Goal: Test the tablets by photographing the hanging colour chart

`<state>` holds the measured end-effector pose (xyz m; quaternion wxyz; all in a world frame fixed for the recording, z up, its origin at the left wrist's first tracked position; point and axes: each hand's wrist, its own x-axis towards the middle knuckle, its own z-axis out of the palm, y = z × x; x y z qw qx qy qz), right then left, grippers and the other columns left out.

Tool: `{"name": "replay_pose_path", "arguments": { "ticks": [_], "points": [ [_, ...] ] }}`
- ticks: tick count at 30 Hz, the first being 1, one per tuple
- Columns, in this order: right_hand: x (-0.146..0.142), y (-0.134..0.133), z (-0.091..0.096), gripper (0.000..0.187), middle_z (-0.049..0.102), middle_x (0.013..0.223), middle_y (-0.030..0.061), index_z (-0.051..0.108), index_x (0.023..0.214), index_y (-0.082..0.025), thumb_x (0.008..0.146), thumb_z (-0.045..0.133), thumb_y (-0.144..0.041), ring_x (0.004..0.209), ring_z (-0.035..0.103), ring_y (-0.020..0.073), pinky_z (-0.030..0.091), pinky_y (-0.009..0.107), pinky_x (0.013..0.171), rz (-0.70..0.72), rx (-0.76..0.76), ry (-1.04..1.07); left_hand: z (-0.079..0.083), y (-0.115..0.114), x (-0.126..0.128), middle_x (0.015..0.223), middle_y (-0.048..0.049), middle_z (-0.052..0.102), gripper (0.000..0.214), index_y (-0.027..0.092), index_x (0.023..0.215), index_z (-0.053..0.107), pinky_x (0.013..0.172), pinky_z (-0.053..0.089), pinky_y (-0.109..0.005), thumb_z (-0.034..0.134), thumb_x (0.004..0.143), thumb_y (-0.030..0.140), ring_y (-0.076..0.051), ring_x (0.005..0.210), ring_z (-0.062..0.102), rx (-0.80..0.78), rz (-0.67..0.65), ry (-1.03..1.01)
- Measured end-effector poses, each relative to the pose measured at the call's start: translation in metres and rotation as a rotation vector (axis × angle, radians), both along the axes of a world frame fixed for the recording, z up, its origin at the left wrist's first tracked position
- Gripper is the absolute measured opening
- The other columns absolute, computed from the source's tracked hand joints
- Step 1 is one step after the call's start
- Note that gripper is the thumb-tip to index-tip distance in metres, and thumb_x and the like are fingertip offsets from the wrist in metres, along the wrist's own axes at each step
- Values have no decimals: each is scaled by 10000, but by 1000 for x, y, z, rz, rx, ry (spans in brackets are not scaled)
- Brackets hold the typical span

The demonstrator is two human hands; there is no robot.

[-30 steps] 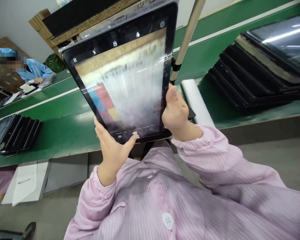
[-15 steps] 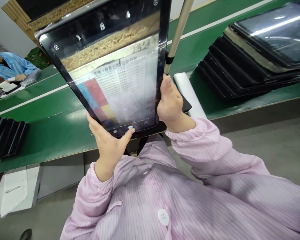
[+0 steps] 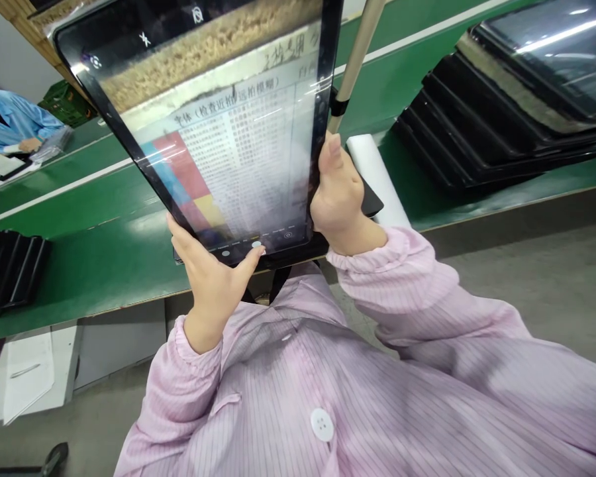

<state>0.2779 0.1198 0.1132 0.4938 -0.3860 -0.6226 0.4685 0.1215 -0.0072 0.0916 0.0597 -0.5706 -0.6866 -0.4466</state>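
Both my hands hold up a large black-framed tablet [image 3: 248, 172], tilted, with its lit screen facing me. The screen shows a camera view of a printed sheet with rows of text, a title line and red, blue and yellow blocks. My left hand [image 3: 211, 278] grips the lower left corner, its thumb at the round shutter button and its other fingers partly behind the tablet. My right hand [image 3: 340, 199] is closed around the right edge, thumb on the front side. The fingertips behind the tablet are hidden.
A green workbench [image 3: 109, 265] runs across the view. At right lies a stack of black tablets [image 3: 481, 139], at left another black stack [image 3: 10, 271]. A beige pole [image 3: 360, 59] and a white roll [image 3: 377, 179] stand close by. A person in blue [image 3: 17, 119] sits at far left.
The tablet appears slightly larger and has shifted a little up and left in view. Text on its screen has become sharper. Both hands keep their hold.
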Motion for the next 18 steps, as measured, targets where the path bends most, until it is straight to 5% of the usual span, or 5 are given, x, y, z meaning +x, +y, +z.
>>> {"name": "replay_pose_path", "arguments": {
  "ticks": [10, 18],
  "points": [
    [-4, 5, 16, 698, 714, 1211, -6, 507, 1378, -386, 939, 159, -802, 1419, 481, 223, 459, 436, 1165, 74, -10, 115, 7, 6, -3, 1682, -252, 19, 1310, 117, 1591, 2, 1266, 23, -565, 829, 688, 582, -375, 1580, -40, 6, -41, 30],
    [-11, 13, 12, 646, 649, 1341, -32, 549, 1328, -315, 998, 152, -703, 1469, 403, 156, 334, 360, 1256, -87, 72, 94, 8, 12, -4, 1689, -209, 45, 1300, 160, 1599, 3, 1272, 30, -538, 841, 684, 549, -367, 1581, -19, -17, -68, -2]
  ]
}}
